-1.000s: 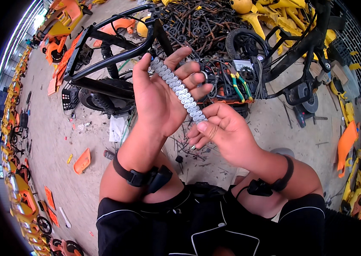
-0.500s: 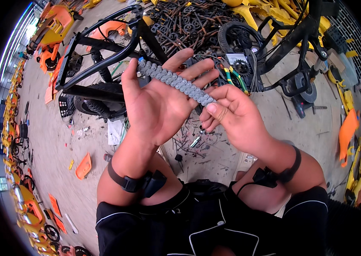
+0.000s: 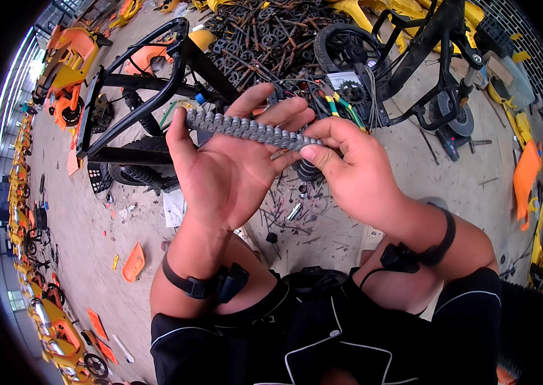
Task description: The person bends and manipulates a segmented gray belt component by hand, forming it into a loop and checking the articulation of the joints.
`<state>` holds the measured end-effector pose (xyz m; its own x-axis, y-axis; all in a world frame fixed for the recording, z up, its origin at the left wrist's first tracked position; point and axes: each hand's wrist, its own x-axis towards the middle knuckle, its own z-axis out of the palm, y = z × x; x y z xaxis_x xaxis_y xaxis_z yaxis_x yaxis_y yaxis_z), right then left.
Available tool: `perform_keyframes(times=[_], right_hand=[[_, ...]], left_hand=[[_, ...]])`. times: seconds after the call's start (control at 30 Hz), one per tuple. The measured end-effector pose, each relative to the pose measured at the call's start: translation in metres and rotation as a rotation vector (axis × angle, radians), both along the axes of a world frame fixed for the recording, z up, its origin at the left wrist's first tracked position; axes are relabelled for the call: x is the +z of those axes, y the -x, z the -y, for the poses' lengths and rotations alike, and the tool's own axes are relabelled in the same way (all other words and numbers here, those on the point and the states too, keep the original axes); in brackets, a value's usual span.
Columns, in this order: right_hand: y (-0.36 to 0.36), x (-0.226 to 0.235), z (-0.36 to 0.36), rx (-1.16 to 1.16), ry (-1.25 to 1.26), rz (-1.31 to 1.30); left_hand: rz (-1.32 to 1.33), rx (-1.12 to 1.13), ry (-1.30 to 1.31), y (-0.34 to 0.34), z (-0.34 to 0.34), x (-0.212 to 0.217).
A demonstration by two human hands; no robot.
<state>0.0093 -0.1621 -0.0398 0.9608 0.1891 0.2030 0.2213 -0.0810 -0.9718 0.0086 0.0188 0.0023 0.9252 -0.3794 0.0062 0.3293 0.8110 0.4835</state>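
A grey metal roller chain, folded so its rows lie side by side, stretches across both hands in front of me. My right hand pinches its right end between thumb and fingers. Palm up, my left hand is open, fingers spread, with the chain lying across the fingers and its far end at the thumb tip. The chain covers part of the left fingers.
A black frame stands ahead on the left, another black frame on the right. Behind them is a heap of rusty metal parts. Green-yellow-handled pliers, an orange panel and small scattered hardware lie around.
The chain has turned closer to level, its left end lower and its edge more toward me. Both hands have shifted slightly left; the right pinch remains.
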Motion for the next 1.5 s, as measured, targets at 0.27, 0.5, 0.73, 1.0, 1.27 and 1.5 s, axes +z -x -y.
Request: perform_keyframes(times=[0.27, 0.5, 0.73, 1.0, 1.27, 1.5], right_hand=[[-0.003, 0.013, 0.007, -0.075, 0.346, 0.304], [0.001, 0.019, 0.004, 0.005, 0.165, -0.038], [0.005, 0.014, -0.002, 0.009, 0.077, -0.117], [0.007, 0.011, -0.006, 0.048, 0.051, -0.069], [0.002, 0.005, -0.01, 0.031, 0.056, -0.043], [0.002, 0.0, -0.01, 0.007, 0.052, -0.043]], left_hand=[[-0.001, -0.008, 0.036, 0.004, 0.003, -0.002], [-0.022, 0.017, 0.055, 0.006, 0.008, -0.002], [-0.024, -0.02, 0.108, 0.004, 0.004, -0.006], [-0.1, -0.002, 0.068, 0.007, 0.014, -0.006], [-0.073, 0.137, -0.074, 0.006, 0.017, -0.008], [-0.023, 0.122, -0.059, 0.005, 0.017, -0.012]])
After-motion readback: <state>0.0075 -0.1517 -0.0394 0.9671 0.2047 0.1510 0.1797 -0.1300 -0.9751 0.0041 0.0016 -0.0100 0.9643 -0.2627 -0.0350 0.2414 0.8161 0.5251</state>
